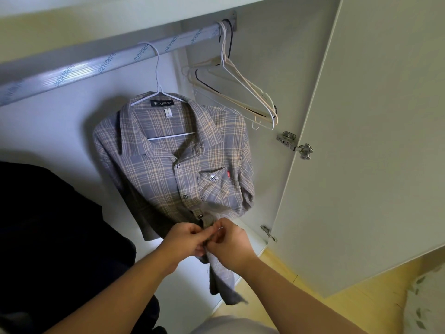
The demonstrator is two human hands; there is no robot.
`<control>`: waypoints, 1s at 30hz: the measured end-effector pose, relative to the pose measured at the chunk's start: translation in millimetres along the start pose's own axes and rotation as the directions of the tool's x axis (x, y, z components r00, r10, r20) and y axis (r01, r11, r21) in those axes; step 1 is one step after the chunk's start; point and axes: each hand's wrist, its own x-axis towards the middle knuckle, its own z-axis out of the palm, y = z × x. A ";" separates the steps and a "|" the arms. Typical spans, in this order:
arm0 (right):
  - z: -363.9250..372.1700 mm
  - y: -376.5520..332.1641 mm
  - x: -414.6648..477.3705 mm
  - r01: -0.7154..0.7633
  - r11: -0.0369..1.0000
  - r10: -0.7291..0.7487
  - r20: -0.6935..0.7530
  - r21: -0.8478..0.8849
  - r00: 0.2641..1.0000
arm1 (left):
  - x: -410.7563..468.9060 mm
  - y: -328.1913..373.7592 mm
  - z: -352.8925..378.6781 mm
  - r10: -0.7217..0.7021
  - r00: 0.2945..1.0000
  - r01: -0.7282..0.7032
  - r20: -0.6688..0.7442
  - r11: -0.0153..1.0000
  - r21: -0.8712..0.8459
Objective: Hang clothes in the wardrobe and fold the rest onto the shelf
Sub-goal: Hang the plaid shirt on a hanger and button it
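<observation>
White wardrobe, door [373, 141] open, above a yellow wooden floor [356, 309]: a plaid shirt [168, 169] labelled "CAESAR" at collar and pocket hangs on a white hanger [157, 92] at mid-rail [101, 60]. The left hand [185, 239] and right hand [231, 244] each pinch its lower front in a closed grip.

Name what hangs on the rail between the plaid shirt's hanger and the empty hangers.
Nothing: the head view shows bare rail between the shirt's hanger and the empty hangers.

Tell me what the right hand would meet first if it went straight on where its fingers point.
The right hand points up-left into the button strip of the grey-and-beige plaid shirt, which it pinches; just beyond is the left hand. Depth is unclear.
</observation>
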 end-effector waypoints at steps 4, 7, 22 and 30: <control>3.1 -1.3 -1.2 0.062 0.996 -0.064 -0.040 -0.063 0.997 | 2.1 1.3 2.2 -0.047 0.999 0.049 0.025 0.995 -0.088; 3.7 -2.8 -0.8 0.070 0.996 -0.073 -0.058 -0.047 0.996 | 3.4 2.9 2.6 -0.082 0.996 0.086 0.034 0.986 -0.139; 7.4 3.1 4.3 0.135 0.987 -0.145 -0.140 -0.082 0.979 | 10.6 5.5 -2.2 -0.136 0.990 0.140 0.034 0.964 -0.226; 2.1 3.9 4.8 0.060 0.997 -0.066 -0.123 -0.049 0.990 | 13.7 -3.6 1.4 -0.105 0.992 0.093 -0.070 0.982 -0.163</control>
